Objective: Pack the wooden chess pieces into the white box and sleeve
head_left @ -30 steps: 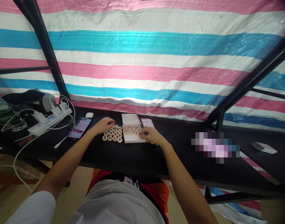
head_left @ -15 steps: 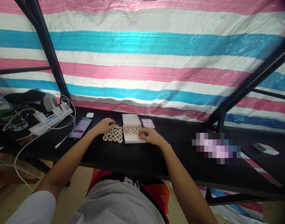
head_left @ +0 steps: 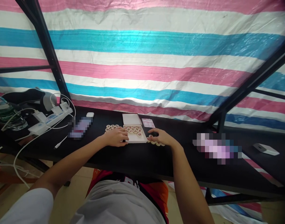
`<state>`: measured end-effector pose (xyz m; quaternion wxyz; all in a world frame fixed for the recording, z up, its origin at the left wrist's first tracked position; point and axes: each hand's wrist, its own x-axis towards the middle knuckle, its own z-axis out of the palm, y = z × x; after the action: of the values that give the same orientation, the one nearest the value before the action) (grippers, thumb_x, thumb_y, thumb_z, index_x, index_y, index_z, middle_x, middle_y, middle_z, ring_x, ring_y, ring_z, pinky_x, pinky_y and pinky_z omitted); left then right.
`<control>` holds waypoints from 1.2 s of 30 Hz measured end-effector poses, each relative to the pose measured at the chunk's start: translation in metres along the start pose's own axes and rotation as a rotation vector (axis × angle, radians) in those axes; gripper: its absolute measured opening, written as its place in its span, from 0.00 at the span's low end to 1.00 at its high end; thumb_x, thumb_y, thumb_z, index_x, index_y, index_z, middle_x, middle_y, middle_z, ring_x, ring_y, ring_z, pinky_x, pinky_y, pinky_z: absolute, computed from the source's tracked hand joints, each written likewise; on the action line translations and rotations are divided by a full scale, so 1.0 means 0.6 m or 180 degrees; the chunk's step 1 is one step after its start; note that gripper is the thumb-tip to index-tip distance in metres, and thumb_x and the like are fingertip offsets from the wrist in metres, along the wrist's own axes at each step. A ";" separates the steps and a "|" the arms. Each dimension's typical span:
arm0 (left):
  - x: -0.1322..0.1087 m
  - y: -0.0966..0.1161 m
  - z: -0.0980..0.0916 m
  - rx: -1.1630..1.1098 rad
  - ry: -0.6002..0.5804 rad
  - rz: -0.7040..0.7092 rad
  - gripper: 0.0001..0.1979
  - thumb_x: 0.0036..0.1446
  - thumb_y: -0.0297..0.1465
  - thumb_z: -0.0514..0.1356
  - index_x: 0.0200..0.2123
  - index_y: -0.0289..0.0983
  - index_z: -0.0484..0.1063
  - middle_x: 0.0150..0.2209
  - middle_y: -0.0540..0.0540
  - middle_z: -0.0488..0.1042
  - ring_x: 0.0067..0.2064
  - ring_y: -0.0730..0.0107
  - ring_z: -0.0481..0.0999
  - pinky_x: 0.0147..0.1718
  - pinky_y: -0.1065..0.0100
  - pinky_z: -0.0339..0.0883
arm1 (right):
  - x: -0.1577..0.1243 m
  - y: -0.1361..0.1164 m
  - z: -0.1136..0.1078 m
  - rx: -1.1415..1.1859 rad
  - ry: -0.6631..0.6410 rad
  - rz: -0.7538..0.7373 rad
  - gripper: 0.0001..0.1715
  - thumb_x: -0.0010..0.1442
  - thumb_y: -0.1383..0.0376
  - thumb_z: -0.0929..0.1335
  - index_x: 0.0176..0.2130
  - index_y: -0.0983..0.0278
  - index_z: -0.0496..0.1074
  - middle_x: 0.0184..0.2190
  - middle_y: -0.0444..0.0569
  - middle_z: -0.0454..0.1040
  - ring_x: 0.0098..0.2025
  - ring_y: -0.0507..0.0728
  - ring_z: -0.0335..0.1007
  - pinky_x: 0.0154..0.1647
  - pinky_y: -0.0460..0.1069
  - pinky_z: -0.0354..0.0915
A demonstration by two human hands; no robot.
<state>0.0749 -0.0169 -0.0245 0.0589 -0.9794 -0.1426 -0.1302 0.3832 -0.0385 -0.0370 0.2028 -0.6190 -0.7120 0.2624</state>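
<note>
We see the white box on the black table, between our two hands, which are well apart from each other. A strip of table top lies between the box and the near edge, and a wider stretch opens to the right of our right hand. The opened box has its long axis going away from us, with the far end turned slightly left; its lid lies back at that end. Red-marked pieces sit mostly at the tray's far side. Our left hand, palm down, covers part of the left group of pieces, its fingertips at the box's left wall; whether it grips something, we cannot tell. The right thumb and forefinger stand apart, above the right-hand pieces, just beside the box.
</note>
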 end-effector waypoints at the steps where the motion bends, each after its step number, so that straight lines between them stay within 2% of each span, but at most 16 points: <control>1: -0.001 -0.001 0.001 -0.0023 -0.0010 0.0018 0.10 0.58 0.35 0.56 0.34 0.39 0.76 0.35 0.46 0.76 0.42 0.65 0.70 0.45 0.64 0.59 | 0.002 0.000 0.002 0.0002 0.0029 0.0005 0.22 0.48 0.55 0.71 0.43 0.60 0.74 0.46 0.50 0.73 0.45 0.59 0.70 0.44 0.50 0.66; 5: -0.007 -0.011 0.003 -0.0138 0.0035 0.0057 0.09 0.57 0.34 0.56 0.32 0.38 0.76 0.35 0.46 0.75 0.42 0.65 0.70 0.46 0.64 0.59 | 0.005 0.001 0.003 -0.0061 0.0161 -0.0077 0.16 0.51 0.59 0.68 0.41 0.60 0.74 0.44 0.49 0.74 0.48 0.58 0.69 0.49 0.51 0.64; 10: -0.008 -0.011 0.003 -0.0245 0.0063 -0.0063 0.08 0.55 0.33 0.57 0.31 0.39 0.76 0.36 0.46 0.75 0.42 0.65 0.70 0.46 0.64 0.59 | 0.008 0.000 0.007 -0.0149 0.0154 0.0030 0.13 0.54 0.59 0.67 0.39 0.61 0.75 0.42 0.49 0.76 0.45 0.58 0.71 0.45 0.50 0.66; 14: -0.007 -0.010 -0.005 -0.0497 0.0148 -0.0221 0.11 0.56 0.37 0.57 0.34 0.38 0.76 0.36 0.45 0.74 0.42 0.65 0.71 0.46 0.65 0.60 | 0.014 -0.001 0.013 -0.0309 0.0320 -0.0081 0.12 0.55 0.60 0.66 0.38 0.61 0.74 0.39 0.49 0.77 0.43 0.56 0.72 0.46 0.50 0.66; 17: -0.009 -0.023 -0.013 -0.0641 0.0319 -0.0513 0.14 0.60 0.39 0.53 0.38 0.38 0.75 0.38 0.45 0.74 0.42 0.66 0.70 0.46 0.66 0.60 | 0.019 -0.005 0.017 -0.0513 0.0508 -0.0150 0.12 0.55 0.63 0.66 0.40 0.61 0.73 0.36 0.48 0.77 0.41 0.56 0.73 0.46 0.51 0.66; 20: -0.019 -0.045 -0.022 -0.0677 0.0452 -0.0931 0.17 0.63 0.38 0.49 0.39 0.37 0.75 0.37 0.45 0.73 0.41 0.67 0.70 0.44 0.66 0.61 | 0.020 -0.010 0.017 -0.0684 0.0561 -0.0189 0.12 0.54 0.65 0.66 0.40 0.62 0.73 0.34 0.48 0.77 0.39 0.57 0.72 0.46 0.53 0.65; 23: -0.032 -0.064 -0.027 -0.0703 0.0529 -0.1330 0.17 0.62 0.39 0.49 0.38 0.37 0.75 0.36 0.45 0.73 0.40 0.66 0.70 0.42 0.67 0.63 | 0.017 -0.012 0.015 -0.0440 0.0591 -0.0361 0.12 0.53 0.67 0.64 0.38 0.61 0.74 0.38 0.48 0.76 0.42 0.56 0.72 0.49 0.53 0.65; 25: -0.037 -0.071 -0.028 -0.0716 0.0522 -0.1496 0.17 0.62 0.39 0.49 0.37 0.37 0.75 0.36 0.46 0.73 0.41 0.66 0.70 0.41 0.67 0.63 | 0.015 -0.008 0.013 -0.0210 0.0485 -0.0408 0.13 0.53 0.67 0.64 0.38 0.61 0.74 0.41 0.48 0.76 0.44 0.56 0.72 0.50 0.52 0.65; 29: -0.038 -0.072 -0.027 -0.0760 0.0492 -0.1617 0.16 0.61 0.38 0.50 0.37 0.37 0.75 0.36 0.46 0.73 0.41 0.65 0.70 0.41 0.67 0.63 | 0.014 0.005 0.012 -0.0049 0.0077 -0.0198 0.13 0.52 0.64 0.66 0.38 0.60 0.76 0.42 0.49 0.76 0.45 0.59 0.71 0.49 0.53 0.66; 36: -0.041 -0.081 -0.020 -0.0794 0.0448 -0.1654 0.16 0.60 0.38 0.50 0.38 0.37 0.75 0.36 0.45 0.73 0.41 0.65 0.70 0.41 0.67 0.64 | 0.017 0.004 0.014 -0.0286 0.0248 -0.0190 0.13 0.54 0.60 0.66 0.39 0.60 0.76 0.42 0.50 0.76 0.44 0.59 0.72 0.47 0.54 0.64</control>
<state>0.0352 0.0209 -0.0158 -0.0875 -0.8983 -0.3671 -0.2250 0.3783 -0.0291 -0.0454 0.2102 -0.6157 -0.7328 0.1996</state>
